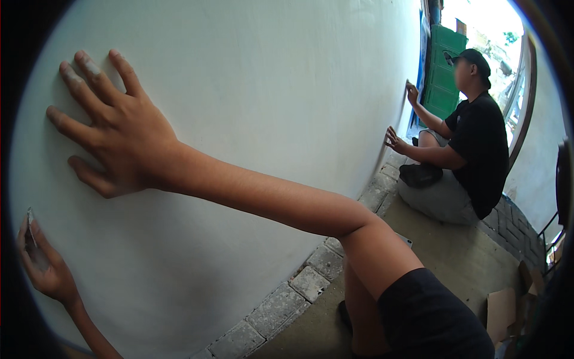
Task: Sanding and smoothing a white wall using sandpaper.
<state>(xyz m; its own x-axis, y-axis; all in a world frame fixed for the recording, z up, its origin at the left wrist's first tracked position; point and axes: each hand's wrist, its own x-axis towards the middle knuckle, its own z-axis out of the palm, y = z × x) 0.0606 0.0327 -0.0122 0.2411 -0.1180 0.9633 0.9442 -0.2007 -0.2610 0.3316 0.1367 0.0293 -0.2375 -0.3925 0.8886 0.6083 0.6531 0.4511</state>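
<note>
My right hand (119, 122) lies on the pale grey-white wall (269, 90), its fingers spread wide. White, dust-like marks show on some of its fingertips. My right arm reaches across from the lower right, bare up to a dark sleeve. Lower down at the left rim, my left hand (48, 257) is closed around a thin grey sheet-like piece (31, 230), held between thumb and fingers close to the wall. Its exact kind cannot be made out.
Another person (478, 137) in a black T-shirt and cap sits by the wall at right, both hands at its surface. Behind stand green crates (445, 66). Grey paving blocks (275, 308) edge the wall's foot. Cardboard (501, 314) lies at lower right.
</note>
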